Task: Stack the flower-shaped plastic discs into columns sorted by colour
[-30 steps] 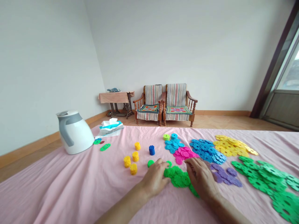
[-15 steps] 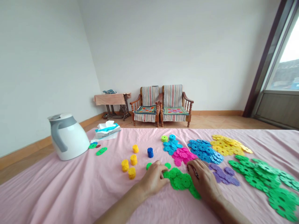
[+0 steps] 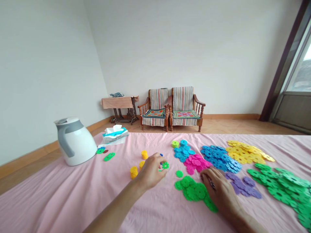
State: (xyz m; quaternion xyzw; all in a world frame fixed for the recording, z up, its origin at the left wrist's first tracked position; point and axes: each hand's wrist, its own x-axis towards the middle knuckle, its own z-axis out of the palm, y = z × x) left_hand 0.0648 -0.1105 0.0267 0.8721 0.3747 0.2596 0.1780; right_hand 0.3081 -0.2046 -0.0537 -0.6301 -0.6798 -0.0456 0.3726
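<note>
Dark lettering [image 3: 118, 138] is running along the near side of the tissue pack [image 3: 114, 133], on the pale band under its turquoise part. The characters are slanting with the pack and appearing too small and blurred for any word, brand or number to be read. Nothing legible is showing elsewhere in view.

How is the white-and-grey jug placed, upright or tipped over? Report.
Upright: the white-and-grey jug sits base-down on the pink cloth, its lid uppermost.

Home room; cushioned wooden armchairs [image 3: 184, 111]; cloth-draped side table [image 3: 118, 102]; kettle [image 3: 79, 144].
</note>
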